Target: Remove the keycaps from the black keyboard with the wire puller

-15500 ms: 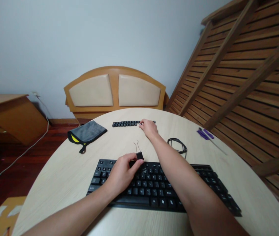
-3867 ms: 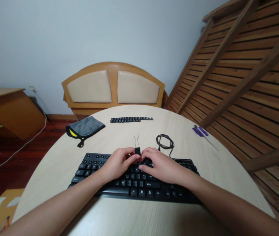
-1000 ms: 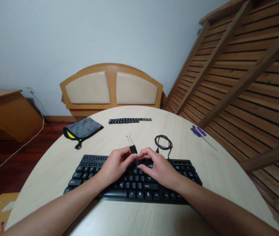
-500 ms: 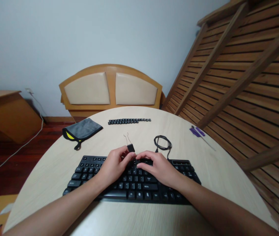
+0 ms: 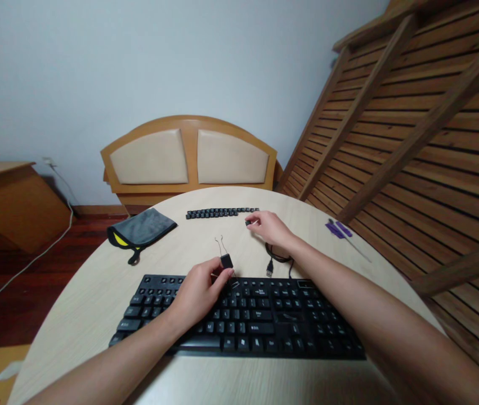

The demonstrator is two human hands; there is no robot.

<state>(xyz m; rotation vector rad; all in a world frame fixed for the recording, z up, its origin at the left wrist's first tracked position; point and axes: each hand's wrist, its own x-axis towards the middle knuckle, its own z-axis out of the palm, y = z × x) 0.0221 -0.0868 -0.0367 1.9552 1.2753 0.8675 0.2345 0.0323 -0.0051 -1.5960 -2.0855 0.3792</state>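
A black keyboard (image 5: pixel 260 329) lies across the near part of the table, with some keycaps gone from its upper rows. Over its top edge, my left hand (image 5: pixel 200 287) pinches a keycap puller (image 5: pixel 226 261) that has a black grip and thin wire prongs at both ends. Beyond the keyboard, my right hand (image 5: pixel 271 228) holds a small black keycap (image 5: pixel 248 223) between thumb and fingers. That keycap is just above the table, close to the right end of the rows of loose keycaps (image 5: pixel 211 214).
A coiled black USB cable (image 5: pixel 269 267) lies under and beside my right wrist. A grey and yellow cloth (image 5: pixel 143 229) rests at the left. Purple-handled tools (image 5: pixel 338 228) lie near the right table edge. A wooden slatted frame (image 5: pixel 412 152) leans at the right.
My right hand has moved from the keyboard away to the keycap rows, carrying a keycap. My left hand stays over the keyboard with the puller.
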